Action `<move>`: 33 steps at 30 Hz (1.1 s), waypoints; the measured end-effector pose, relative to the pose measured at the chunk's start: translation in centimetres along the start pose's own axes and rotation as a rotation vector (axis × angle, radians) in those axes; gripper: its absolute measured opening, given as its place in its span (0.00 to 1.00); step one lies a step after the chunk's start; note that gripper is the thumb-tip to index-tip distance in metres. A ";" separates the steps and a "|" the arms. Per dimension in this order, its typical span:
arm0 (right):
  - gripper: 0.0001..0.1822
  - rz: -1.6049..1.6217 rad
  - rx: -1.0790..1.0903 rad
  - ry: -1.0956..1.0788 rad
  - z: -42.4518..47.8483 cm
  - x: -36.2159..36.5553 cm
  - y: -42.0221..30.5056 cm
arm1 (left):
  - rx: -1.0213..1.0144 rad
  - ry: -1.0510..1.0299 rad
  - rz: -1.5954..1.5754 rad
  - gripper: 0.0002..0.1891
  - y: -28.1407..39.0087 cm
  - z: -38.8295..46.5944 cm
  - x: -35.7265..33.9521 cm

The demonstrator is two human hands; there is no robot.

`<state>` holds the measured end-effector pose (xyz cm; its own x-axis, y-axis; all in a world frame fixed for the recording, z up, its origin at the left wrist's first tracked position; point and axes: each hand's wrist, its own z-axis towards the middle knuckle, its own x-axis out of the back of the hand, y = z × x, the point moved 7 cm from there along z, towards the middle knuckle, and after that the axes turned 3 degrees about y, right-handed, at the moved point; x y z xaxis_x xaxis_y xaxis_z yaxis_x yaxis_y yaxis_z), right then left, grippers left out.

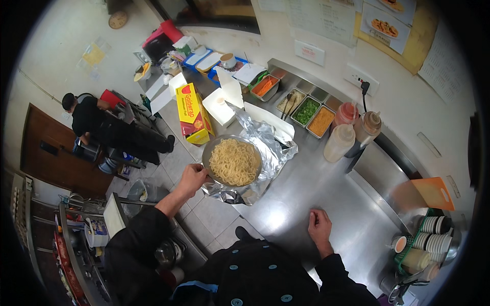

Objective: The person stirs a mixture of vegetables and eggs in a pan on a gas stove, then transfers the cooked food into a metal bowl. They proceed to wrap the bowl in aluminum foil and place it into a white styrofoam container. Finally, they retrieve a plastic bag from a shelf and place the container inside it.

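My left hand [193, 178] grips the near left rim of a round metal bowl [207, 153]. A heap of cooked noodles [233, 161] fills the bowl. Crumpled aluminum foil [281, 153] spreads under and beside it, at the counter's left edge. An open white takeout box [214, 105] stands just past the foil, and a yellow and red aluminum foil carton [193, 113] is left of that box. My right hand [320, 227], fingers curled in and nothing visible in it, is at the near part of the stainless steel counter [294, 191].
Steel pans hold shredded carrots [266, 87], chopped green onions [306, 111] and orange crumbs [320, 121]; tongs [288, 107] lie in another pan. Squeeze bottles [340, 142] stand to the right. A green basket [411, 244] holds stacked lids. Another person [103, 122] works at far left.
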<state>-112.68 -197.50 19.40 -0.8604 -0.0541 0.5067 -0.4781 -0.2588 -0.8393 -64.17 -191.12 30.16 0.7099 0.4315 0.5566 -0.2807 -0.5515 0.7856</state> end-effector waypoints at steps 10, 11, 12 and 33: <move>0.03 -0.019 -0.002 0.002 0.2 -0.1 -0.4 | -0.127 -0.004 0.555 0.21 7.7 2.7 -1.6; 0.03 -0.010 -0.003 0.000 0.2 -0.2 -0.5 | -0.172 -0.009 0.621 0.22 8.9 2.8 -1.8; 0.03 -0.003 -0.011 -0.003 0.2 -0.2 -0.5 | -0.182 -0.022 0.646 0.22 10.2 2.9 -2.0; 0.05 -0.047 -0.008 0.021 -0.3 -1.2 -0.1 | -0.442 0.246 0.742 0.18 15.4 2.3 0.8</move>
<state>-111.68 -197.10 18.76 -0.8406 -0.0215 0.5413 -0.5192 -0.2532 -0.8163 -66.46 -200.93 42.10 0.1032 0.2423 0.9647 -0.8711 -0.4461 0.2052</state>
